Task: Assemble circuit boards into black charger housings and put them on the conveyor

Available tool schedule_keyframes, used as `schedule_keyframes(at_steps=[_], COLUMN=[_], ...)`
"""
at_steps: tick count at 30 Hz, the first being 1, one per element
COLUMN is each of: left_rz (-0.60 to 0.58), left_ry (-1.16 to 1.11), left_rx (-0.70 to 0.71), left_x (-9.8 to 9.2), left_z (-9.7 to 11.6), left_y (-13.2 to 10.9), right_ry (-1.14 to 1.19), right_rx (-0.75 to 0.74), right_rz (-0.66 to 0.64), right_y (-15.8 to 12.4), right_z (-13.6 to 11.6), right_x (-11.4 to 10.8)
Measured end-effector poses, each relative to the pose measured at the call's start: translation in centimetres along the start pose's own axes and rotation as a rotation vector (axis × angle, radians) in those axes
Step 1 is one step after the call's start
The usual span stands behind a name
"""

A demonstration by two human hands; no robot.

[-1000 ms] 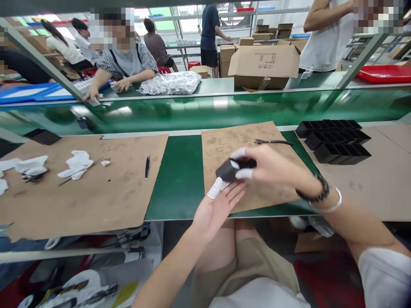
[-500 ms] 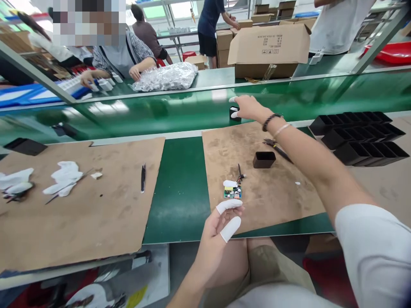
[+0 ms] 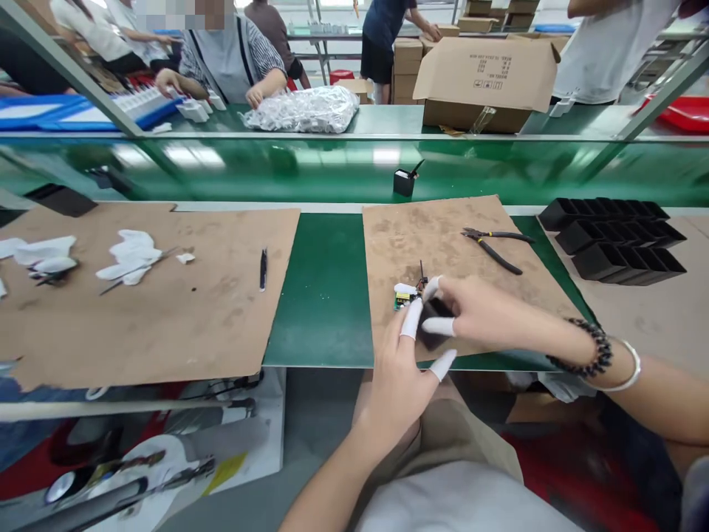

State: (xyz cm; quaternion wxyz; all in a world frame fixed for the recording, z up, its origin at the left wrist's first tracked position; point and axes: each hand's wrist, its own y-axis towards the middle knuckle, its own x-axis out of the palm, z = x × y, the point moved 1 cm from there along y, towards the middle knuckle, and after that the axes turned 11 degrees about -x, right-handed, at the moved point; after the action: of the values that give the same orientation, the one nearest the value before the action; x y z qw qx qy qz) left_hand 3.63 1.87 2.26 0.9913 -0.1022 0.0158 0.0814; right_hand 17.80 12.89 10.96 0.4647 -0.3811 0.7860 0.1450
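My right hand [image 3: 470, 310], with white finger cots on thumb and finger, grips a small black plastic case [image 3: 433, 341] near the table's front edge. My left hand [image 3: 402, 369] is beside it, thumb and finger spread around the case's near left side; whether they touch it I cannot tell. Just behind the left fingertips lies a small circuit board [image 3: 404, 297] with a yellow part and dark leads, partly hidden. Diagonal cutters [image 3: 492, 242] with black handles rest open to the right. Another black case [image 3: 404, 182] stands on the green conveyor, a dark lead sticking out of it.
Rows of black cases [image 3: 620, 240] stand at right. On the left cardboard sheet [image 3: 221, 318] lie tweezers [image 3: 263, 270] and white gloves [image 3: 133, 255]. Beyond the conveyor [image 3: 310, 174] are a carton [image 3: 481, 81], a bubble-wrapped bundle [image 3: 304, 108] and several people.
My right hand has let go of the case on the conveyor and come back to take hold of the one on the cardboard, now nearer me. My left hand has moved up beside it.
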Motion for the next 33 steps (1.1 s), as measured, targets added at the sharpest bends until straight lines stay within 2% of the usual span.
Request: schedule_keyframes(at_steps=[3, 6, 8, 11, 14, 18, 25, 28, 30, 31, 33], left_rz=[0.069, 0.247, 0.344, 0.412, 0.417, 0.384, 0.241, 0.217, 0.219, 0.220, 0.223], left_ry=[0.091, 0.188, 0.226, 0.250, 0.219, 0.149, -0.062, -0.162, -0.205, -0.214, -0.211], left_rx=[-0.007, 0.067, 0.109, 0.103, 0.069, 0.049, 0.082, 0.128, 0.165, 0.180, 0.207], left_x=[-0.5, -1.8, -2.7, -3.6, -3.8, -3.7, -3.8, -4.1, -4.3, -4.3, -4.3], left_z=[-1.2, -2.7, -3.4, -3.8, -4.0, -4.2, -3.0, -2.2, -1.7, -1.6, -1.3], left_y=[-0.8, -2.0, -2.9, -3.9, -4.4, -4.3, -3.7, -3.6, -3.7, -3.8, -4.0], right_ry=[0.074, -0.058, -0.129, -0.086, -0.159, -0.391, -0.411, -0.358, -0.297, -0.198, 0.171], right_rx=[0.078, 0.155, 0.118, -0.074, -0.233, -0.245, -0.336, -0.345, -0.341, -0.345, -0.361], right_rz=[0.032, 0.035, -0.006, -0.020, -0.038, -0.096, -0.232, -0.233, -0.233, -0.211, -0.098], right_y=[0.0, 1.6, 3.1, 4.8, 5.3, 6.4, 11.3, 11.6, 10.8, 10.0, 7.8], right_z=[-1.9, -1.9, -1.3, -0.4, -0.1, -0.7, -1.4, -1.0, -0.3, 0.1, 0.6], right_x=[1.5, 2.2, 2.5, 2.9, 2.9, 3.0, 1.8, 1.2, 1.2, 1.2, 1.5])
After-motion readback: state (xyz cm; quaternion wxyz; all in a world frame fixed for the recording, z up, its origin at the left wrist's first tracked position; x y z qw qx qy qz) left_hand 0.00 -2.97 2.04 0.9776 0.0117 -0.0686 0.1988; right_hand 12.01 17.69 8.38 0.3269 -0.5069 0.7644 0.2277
